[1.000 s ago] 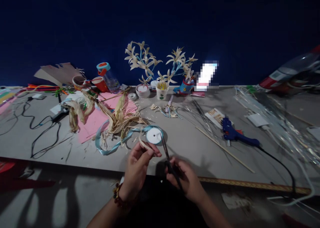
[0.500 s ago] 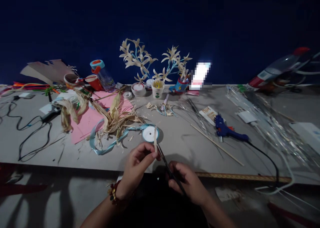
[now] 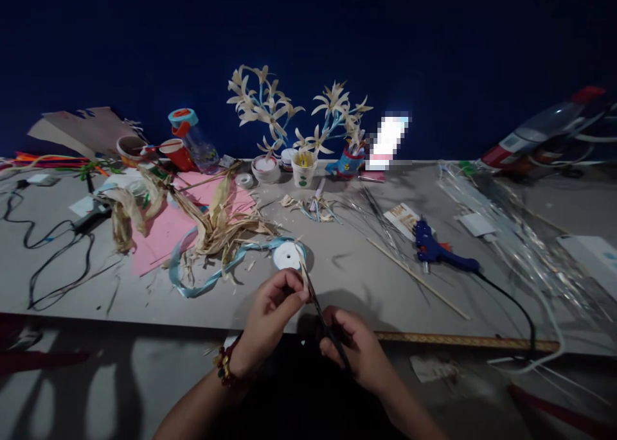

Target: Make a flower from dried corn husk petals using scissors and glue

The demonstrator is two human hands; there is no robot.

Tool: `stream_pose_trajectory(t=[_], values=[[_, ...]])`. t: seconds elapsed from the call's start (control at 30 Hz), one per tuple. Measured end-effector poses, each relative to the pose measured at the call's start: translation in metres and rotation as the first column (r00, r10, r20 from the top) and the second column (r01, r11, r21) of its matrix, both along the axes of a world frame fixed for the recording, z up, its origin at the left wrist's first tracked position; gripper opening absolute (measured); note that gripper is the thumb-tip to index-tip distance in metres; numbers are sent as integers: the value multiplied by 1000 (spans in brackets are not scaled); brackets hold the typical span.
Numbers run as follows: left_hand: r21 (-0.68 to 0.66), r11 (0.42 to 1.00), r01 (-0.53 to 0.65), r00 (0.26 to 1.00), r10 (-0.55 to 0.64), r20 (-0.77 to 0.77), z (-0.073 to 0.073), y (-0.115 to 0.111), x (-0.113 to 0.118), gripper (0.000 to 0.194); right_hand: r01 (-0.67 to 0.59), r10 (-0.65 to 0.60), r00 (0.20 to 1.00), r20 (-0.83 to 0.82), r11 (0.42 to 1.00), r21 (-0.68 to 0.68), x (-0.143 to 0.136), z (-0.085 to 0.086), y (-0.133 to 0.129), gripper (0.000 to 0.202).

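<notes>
Near the table's front edge, my left hand pinches a thin pale husk strip between thumb and fingers. Dark scissors are in my right hand, its fingers wrapped round the handles. The blades point up and away, lying against the strip's right side. Just beyond my left hand a white spool lies flat, with light blue ribbon trailing left from it. Dried husks are heaped left of the spool, partly over pink paper.
Husk flowers stand at the back near a white cup. A blue glue gun and a thin stick lie right. Clear plastic wrapping spreads farther right. A bottle stands back left.
The scissor blades have moved up and closer along the strip, which now tilts more to the left. Both hands have shifted only slightly.
</notes>
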State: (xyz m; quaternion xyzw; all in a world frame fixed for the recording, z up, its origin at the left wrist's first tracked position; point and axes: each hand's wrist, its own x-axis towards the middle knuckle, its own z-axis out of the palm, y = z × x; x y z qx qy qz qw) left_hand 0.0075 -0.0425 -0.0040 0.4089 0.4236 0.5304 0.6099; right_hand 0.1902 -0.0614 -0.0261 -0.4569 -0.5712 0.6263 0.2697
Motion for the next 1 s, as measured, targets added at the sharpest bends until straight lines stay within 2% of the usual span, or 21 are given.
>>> stream_pose_trajectory(t=[0.4, 0.7, 1.0], values=[[-12, 1000, 11, 1000, -11, 7, -1, 3, -1, 14, -17, 17, 1000, 6, 999, -30, 1, -3, 5, 60], [-10, 1000, 6, 1000, -5, 10, -3, 4, -3, 14, -20, 20, 999, 31, 1000, 1, 0, -5, 5, 60], [0, 1000, -10, 1000, 10, 8, -6, 0, -16, 14, -78, 79, 996, 37, 996, -34, -4, -11, 11, 57]])
